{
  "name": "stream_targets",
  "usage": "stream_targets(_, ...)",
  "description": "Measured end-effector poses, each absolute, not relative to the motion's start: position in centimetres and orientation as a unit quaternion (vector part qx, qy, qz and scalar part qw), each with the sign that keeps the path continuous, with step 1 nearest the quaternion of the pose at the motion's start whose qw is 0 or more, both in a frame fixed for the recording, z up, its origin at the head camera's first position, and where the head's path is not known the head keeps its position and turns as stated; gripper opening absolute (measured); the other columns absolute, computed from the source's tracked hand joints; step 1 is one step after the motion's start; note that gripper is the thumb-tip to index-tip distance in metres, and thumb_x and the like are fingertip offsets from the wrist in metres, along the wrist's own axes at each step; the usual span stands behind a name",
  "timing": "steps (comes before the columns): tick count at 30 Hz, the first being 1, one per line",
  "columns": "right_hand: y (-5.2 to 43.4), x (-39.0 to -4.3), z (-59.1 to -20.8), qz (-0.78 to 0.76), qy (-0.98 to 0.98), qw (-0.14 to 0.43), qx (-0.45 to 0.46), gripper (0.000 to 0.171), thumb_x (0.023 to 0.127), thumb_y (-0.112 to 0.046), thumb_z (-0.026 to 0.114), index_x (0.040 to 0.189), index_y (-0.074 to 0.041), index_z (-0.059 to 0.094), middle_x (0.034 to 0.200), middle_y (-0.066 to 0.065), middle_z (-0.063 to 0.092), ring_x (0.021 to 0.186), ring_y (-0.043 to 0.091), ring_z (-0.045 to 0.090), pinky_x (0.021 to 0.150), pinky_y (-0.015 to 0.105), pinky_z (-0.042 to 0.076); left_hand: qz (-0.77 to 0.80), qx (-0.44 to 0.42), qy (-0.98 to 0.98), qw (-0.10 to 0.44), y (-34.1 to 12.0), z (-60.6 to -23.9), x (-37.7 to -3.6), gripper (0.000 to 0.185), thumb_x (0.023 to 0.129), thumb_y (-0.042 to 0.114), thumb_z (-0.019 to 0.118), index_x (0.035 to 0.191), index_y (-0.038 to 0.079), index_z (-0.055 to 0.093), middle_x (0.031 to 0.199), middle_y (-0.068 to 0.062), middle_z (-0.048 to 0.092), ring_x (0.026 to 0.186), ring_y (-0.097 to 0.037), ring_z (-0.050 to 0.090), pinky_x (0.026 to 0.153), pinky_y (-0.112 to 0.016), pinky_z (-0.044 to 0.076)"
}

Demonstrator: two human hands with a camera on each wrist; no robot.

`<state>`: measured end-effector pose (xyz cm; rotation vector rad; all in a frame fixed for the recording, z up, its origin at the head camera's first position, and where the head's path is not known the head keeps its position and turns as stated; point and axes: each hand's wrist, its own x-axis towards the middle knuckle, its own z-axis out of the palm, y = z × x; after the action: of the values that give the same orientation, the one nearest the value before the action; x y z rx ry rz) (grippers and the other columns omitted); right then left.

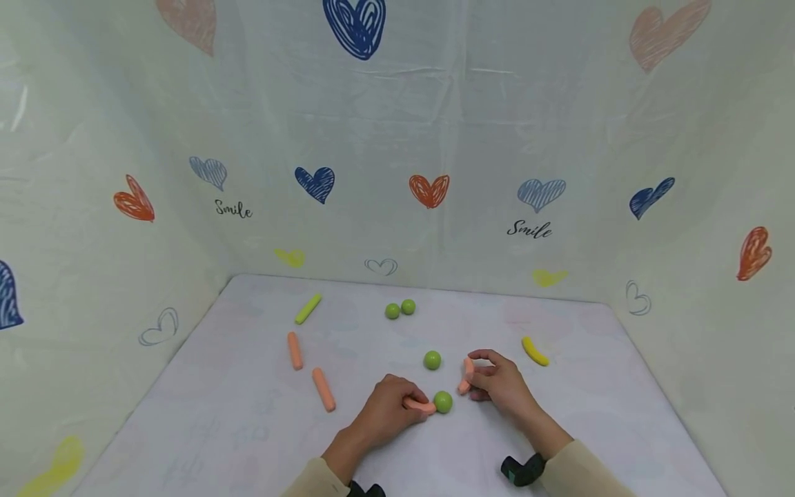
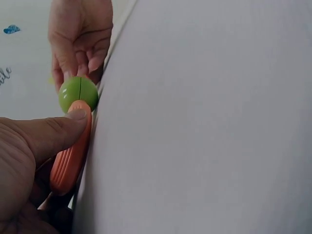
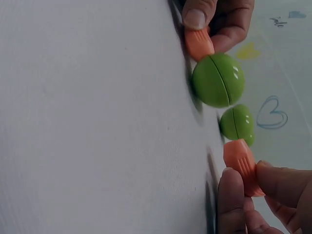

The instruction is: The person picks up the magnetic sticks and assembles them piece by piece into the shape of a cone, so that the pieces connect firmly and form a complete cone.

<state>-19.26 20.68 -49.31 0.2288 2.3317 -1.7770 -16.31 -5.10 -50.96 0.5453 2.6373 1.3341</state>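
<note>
Both hands work at the counter (image 1: 248, 428) centre. Left hand (image 1: 388, 414) pinches an orange stick (image 1: 419, 406), its tip touching a green ball (image 1: 443, 402). Right hand (image 1: 499, 386) grips a second orange stick (image 1: 466, 376), held tilted, just beside that ball. Judged early: other sticks and balls lie scattered, untouched.

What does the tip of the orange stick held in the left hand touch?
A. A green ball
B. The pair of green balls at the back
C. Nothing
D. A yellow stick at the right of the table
A: the left hand pinches a short orange plastic stick whose tip meets the small green ball lying on the white table; the left wrist view shows the contact.
</note>
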Motion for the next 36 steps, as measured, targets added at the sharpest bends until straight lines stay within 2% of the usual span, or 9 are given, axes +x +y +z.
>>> stream_targets(9,19.9,-18.9,-49.1,-0.598,0.790,0.116,0.065,0.046,0.093,0.002,0.072,0.138,-0.001,0.062,0.100,0.014,0.072,0.072,0.022,0.072,0.066,0.032,0.063,0.427,0.184,0.884,0.057,-4.3,-50.8,-16.1,0.012,0.087,0.024,0.089,0.096,0.023,0.081,0.094,0.015,0.070,0.096,-0.006,0.053,0.082,-0.028,0.045)
stream_targets(21,19.8,-18.8,-49.3,-0.589,0.798,0.110,0.066,0.042,0.095,-0.002,0.073,0.136,0.000,0.066,0.107,0.015,0.072,0.072,0.020,0.069,0.066,0.034,0.063,0.433,0.201,0.878,0.049,-3.2,-51.5,-16.1,0.011,0.086,0.029,0.089,0.091,0.028,0.080,0.089,0.021,0.069,0.093,-0.003,0.052,0.089,-0.035,0.040)
stream_targets(27,19.8,-18.6,-49.3,-0.582,0.804,0.100,0.067,0.034,0.096,-0.004,0.073,0.129,0.001,0.068,0.099,0.013,0.074,0.070,0.019,0.070,0.064,0.031,0.061,0.417,0.209,0.883,0.052,-3.0,-51.4,-15.8,0.011,0.087,0.035,0.088,0.092,0.028,0.080,0.090,0.021,0.069,0.095,-0.003,0.052,0.092,-0.037,0.041)
stream_targets(30,19.7,-18.6,-49.3,-0.567,0.817,0.090,0.061,0.031,0.095,-0.003,0.072,0.125,0.002,0.070,0.095,0.011,0.074,0.071,0.018,0.070,0.063,0.030,0.061,0.417,0.226,0.879,0.053,-3.2,-51.4,-15.7,0.014,0.088,0.039,0.086,0.095,0.027,0.082,0.091,0.022,0.070,0.096,-0.001,0.051,0.091,-0.034,0.042)
stream_targets(36,19.2,-18.9,-49.4,-0.513,0.855,0.064,0.044,0.017,0.095,-0.006,0.073,0.110,0.000,0.075,0.085,0.004,0.073,0.070,0.015,0.066,0.061,0.028,0.058,0.419,0.254,0.869,0.067,-3.9,-51.3,-15.8,0.011,0.088,0.027,0.086,0.096,0.025,0.080,0.092,0.022,0.069,0.097,-0.001,0.052,0.086,-0.026,0.044)
